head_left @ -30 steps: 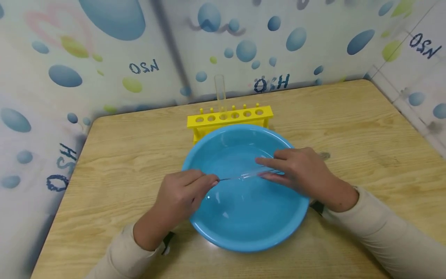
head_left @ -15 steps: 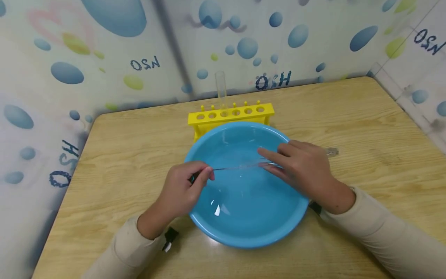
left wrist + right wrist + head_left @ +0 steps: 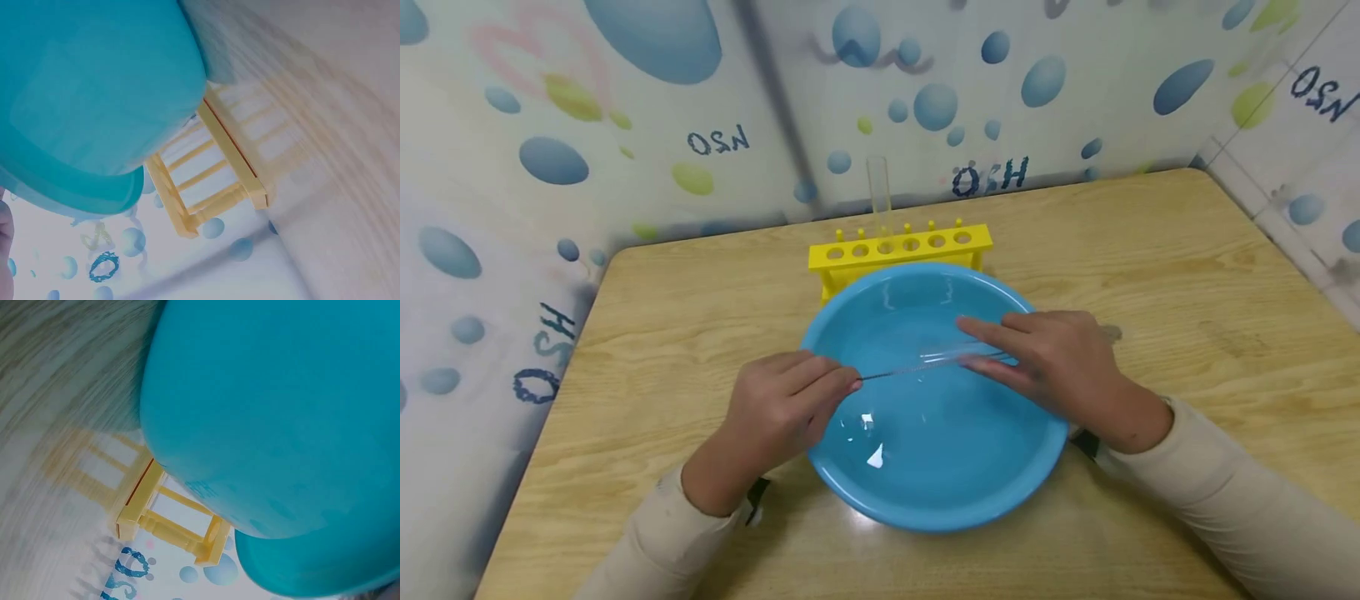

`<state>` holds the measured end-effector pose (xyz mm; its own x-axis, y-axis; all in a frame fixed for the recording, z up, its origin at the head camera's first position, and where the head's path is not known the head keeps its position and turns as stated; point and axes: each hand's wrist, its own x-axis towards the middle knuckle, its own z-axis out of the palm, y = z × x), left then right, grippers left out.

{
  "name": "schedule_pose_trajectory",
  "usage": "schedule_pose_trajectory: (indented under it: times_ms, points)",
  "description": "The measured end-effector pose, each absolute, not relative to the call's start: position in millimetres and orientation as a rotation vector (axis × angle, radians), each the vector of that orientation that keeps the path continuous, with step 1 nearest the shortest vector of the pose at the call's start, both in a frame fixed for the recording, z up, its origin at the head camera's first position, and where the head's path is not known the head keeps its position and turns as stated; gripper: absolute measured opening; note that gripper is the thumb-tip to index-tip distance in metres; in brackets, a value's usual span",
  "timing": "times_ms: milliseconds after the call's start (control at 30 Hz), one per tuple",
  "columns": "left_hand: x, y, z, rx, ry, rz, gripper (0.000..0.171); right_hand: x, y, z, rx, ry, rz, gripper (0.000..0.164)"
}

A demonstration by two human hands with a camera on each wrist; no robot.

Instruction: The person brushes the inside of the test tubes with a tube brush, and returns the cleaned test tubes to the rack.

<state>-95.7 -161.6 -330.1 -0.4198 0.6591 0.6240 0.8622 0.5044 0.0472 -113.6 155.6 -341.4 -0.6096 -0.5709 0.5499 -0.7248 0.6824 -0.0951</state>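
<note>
In the head view my left hand (image 3: 786, 408) pinches the thin twisted wire handle of a test tube brush (image 3: 891, 372) over the left side of a blue basin (image 3: 925, 521). Its wire runs rightward into a clear test tube (image 3: 934, 357). My right hand (image 3: 1060, 362) holds this tube between thumb and fingers, nearly level above the basin's right side. The palm hides the tube's middle; its far end (image 3: 1111, 333) shows behind the knuckles. Water glints inside the basin. The left wrist view catches just a sliver of the left hand (image 3: 5, 234).
Behind the basin stands a yellow test tube rack (image 3: 901, 246) with a second clear test tube (image 3: 879, 196) upright in it. The wooden table (image 3: 700, 300) meets a patterned wall (image 3: 647, 108) at the back. Both wrist views show the basin's outer side (image 3: 269, 425).
My left hand moves slightly leftward and back down with the brush handle, after rising half a second ago. The right hand keeps the tube above the basin with small shifts.
</note>
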Motion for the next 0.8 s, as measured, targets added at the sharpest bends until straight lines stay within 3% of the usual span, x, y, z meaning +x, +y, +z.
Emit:
schedule_pose_trajectory:
  times_ms: [100, 233, 300, 400, 533, 800]
  points:
    - [-97, -162, -332, -1.246, -2.252, -0.49, 0.031, -113, 157, -343, 1.008, -2.437, 0.426, 0.064]
    - [-98, -160, -337, -1.216, -2.386, -0.602, 0.014, -113, 157, -344, 1.03, -2.425, 0.383, 0.044]
    - [-96, -159, -339, -1.184, -2.498, -0.71, 0.006, -113, 156, -343, 1.048, -2.406, 0.346, 0.045]
    - [-93, -156, -338, -1.095, -2.665, -0.942, 0.021, -113, 154, -342, 1.074, -2.372, 0.291, 0.057]
    - [-89, -153, -335, -0.961, -2.755, -1.224, 0.037, -112, 153, -340, 1.102, -2.345, 0.27, 0.058]
    - [-88, -149, -339, -1.033, -2.727, -1.028, 0.032, -113, 155, -342, 1.076, -2.353, 0.325, 0.058]
